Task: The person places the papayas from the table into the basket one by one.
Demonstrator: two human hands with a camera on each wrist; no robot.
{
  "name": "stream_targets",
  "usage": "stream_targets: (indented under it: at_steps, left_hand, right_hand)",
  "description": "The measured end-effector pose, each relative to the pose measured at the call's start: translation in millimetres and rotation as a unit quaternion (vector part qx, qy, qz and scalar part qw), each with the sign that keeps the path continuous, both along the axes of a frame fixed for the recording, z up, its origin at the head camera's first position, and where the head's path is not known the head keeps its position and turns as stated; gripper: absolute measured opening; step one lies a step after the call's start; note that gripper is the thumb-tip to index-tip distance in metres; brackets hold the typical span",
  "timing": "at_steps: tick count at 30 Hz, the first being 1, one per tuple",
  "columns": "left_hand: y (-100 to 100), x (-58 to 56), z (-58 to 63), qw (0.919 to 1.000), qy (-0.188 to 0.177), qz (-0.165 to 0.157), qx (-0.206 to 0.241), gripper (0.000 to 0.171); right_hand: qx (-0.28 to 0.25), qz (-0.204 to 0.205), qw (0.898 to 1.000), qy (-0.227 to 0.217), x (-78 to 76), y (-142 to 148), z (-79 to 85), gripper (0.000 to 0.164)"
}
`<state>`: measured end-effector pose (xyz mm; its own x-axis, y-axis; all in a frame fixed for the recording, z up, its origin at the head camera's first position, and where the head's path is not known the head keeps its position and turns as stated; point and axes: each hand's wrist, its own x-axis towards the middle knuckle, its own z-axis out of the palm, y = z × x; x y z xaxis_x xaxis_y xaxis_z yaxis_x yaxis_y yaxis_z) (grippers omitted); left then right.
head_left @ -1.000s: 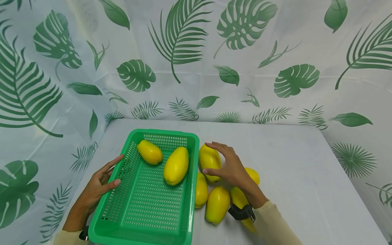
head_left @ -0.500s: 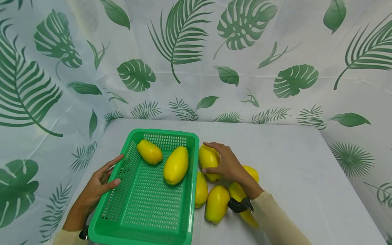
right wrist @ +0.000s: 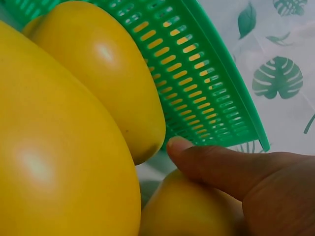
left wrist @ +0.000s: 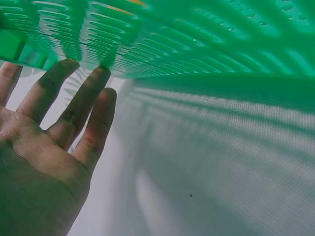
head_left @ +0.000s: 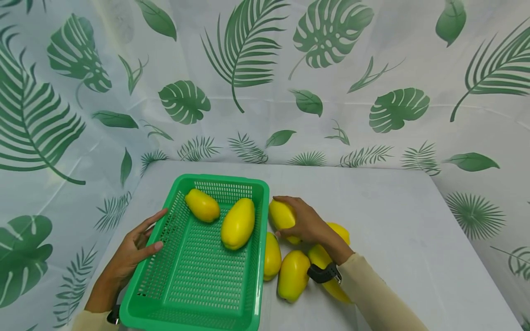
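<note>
My left hand [head_left: 134,250] holds the left side of a green plastic basket [head_left: 260,257], thumb over the rim; in the left wrist view its fingers [left wrist: 91,108] touch the slotted wall from outside. Two yellow papayas lie in the basket: a smaller papaya [head_left: 202,206] and a larger papaya [head_left: 238,224]. Right of the basket, my right hand [head_left: 308,224] grips another papaya [head_left: 282,215], fingers over its far end and thumb at its near side. Seen from the right wrist, the thumb [right wrist: 211,164] lies across a papaya [right wrist: 187,209], partly hidden by it.
Several loose papayas sit close by: one papaya [head_left: 271,257] against the basket, another papaya [head_left: 294,276] in front, and yellow fruit [head_left: 339,232] partly behind my right forearm. A white-covered table [head_left: 397,220] lies beneath, with a leaf-print sheet [head_left: 265,105] behind.
My right hand has settled closer round the papaya and its fingers have closed in. The papaya has tilted slightly. My left hand and the basket have stayed put.
</note>
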<state>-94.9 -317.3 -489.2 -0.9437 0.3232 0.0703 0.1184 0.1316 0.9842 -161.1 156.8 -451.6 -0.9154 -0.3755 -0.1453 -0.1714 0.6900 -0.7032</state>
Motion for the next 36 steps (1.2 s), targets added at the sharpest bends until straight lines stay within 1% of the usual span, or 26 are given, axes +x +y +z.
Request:
stream_targets:
  at_steps: [4, 8, 16, 19, 24, 29, 36]
  left_hand:
    - [-0.7, 0.3, -1.8, 1.0, -0.004, -0.001, 0.001, 0.072]
    - [-0.5, 0.5, -2.3, 0.9998, -0.008, -0.01, 0.012, 0.072]
    - [0.0, 0.1, -0.9, 0.9997, 0.003, -0.021, 0.009, 0.072]
    - [-0.1, -0.3, -0.6, 0.9996, 0.0, -0.025, 0.013, 0.072]
    - [-0.2, -0.9, 0.0, 0.9994, -0.007, -0.027, 0.019, 0.073]
    - [-1.3, -0.6, -0.2, 0.9994, -0.006, -0.025, 0.021, 0.073]
    - [-0.7, -0.8, 1.0, 0.9996, -0.005, -0.018, 0.02, 0.073]
  right_hand:
    - [0.01, 0.003, 1.0, -0.002, 1.0, 1.1, -1.6, 0.091]
    - [0.017, 0.0, 1.0, 0.004, 3.5, 1.9, -2.7, 0.09]
    - [0.001, -0.023, 1.0, 0.018, 9.0, 3.7, 0.8, 0.089]
    - [-0.009, -0.037, 0.999, 0.022, 10.6, 4.4, 3.6, 0.088]
    - [-0.03, -0.06, 0.997, 0.026, 12.8, 6.7, 11.8, 0.089]
    - [-0.047, -0.066, 0.996, 0.039, 14.2, 9.2, 24.1, 0.091]
    - [-0.054, -0.072, 0.994, 0.066, 15.4, 11.0, 39.9, 0.091]
